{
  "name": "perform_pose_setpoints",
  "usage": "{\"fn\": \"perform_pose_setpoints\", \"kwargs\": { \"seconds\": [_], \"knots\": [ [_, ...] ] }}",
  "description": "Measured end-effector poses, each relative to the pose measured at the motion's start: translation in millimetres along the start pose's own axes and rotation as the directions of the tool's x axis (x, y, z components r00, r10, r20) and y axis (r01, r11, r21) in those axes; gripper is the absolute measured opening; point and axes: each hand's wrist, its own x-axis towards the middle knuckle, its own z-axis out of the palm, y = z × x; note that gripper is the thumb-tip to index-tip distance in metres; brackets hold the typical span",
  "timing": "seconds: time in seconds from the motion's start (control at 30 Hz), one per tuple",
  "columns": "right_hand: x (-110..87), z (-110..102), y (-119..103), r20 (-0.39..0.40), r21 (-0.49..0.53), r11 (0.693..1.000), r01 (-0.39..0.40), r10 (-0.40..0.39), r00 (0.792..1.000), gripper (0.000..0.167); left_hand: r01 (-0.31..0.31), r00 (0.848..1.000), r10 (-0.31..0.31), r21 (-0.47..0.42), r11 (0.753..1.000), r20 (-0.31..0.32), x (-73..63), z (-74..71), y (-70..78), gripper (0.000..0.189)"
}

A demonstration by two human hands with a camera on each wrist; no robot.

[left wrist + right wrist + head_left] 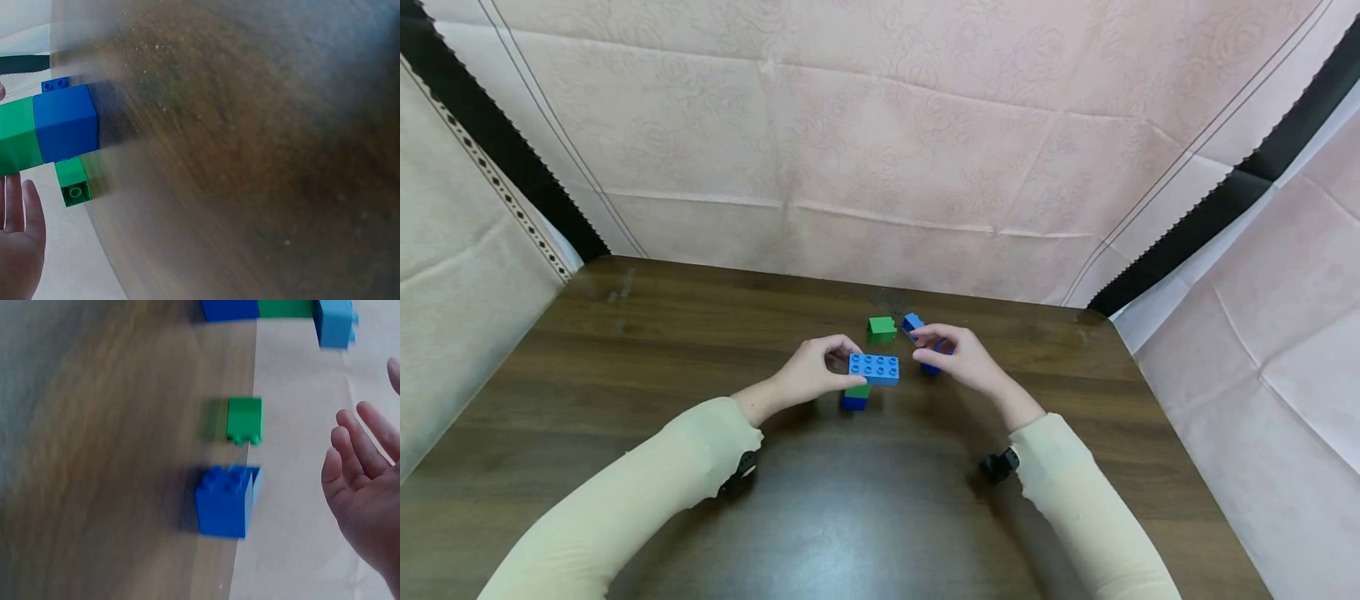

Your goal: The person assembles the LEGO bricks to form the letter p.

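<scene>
My left hand grips the left end of a light blue brick between thumb and fingers. That brick lies across the top of a green brick, which sits on a dark blue brick. In the left wrist view the stacked green brick and dark blue brick show side-on; the light blue one is out of frame. My right hand, fingers loosely bent and holding nothing, hovers over a dark blue brick, partly hiding it. The right wrist view shows this hand apart from the bricks.
A loose green brick lies on its side beyond the stack. Beside it, a blue brick lies tipped near the right fingertips. The brown wooden table ends at a pale cloth backdrop.
</scene>
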Motion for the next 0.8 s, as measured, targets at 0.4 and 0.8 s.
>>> {"fn": "perform_pose_setpoints", "kwargs": {
  "seconds": [0.4,0.8],
  "knots": [
    [-0.3,-22,44,-0.034,0.036,0.986,-0.161,0.162,0.986,0.042,0.020,1.000,-0.020,-0.024,1.000,0.005,-1.3,0.3,1.6,0.032],
    [2.3,-11,65,0.000,-0.110,0.983,-0.150,0.151,0.989,0.040,0.017,1.000,-0.017,-0.033,0.999,0.001,-0.2,1.2,-1.9,0.032]
  ]
}}
